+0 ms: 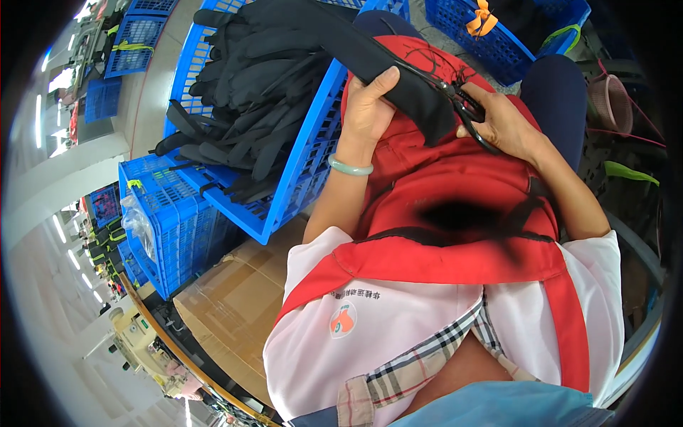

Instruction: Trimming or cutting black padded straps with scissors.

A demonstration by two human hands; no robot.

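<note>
My left hand (368,110), with a pale green bangle (350,166) on its wrist, is closed on a long black fabric strip (356,48). Its thumb presses on top, and the strip's rounded end hangs over my red apron (434,181). From the right, my right hand (504,127) grips black-handled scissors (464,107) by their loops. The blades lie along the strip's edge, pointing up and to the left; whether they are parted I cannot tell. Loose dark threads lie on the apron beside the strip.
Many similar black strips (249,92) fill a blue plastic crate (302,167) at my left. Next to it stand another blue crate (186,238) and a cardboard box (242,299). A further blue crate (491,43) is at the far right, near a pink mesh basket (610,105).
</note>
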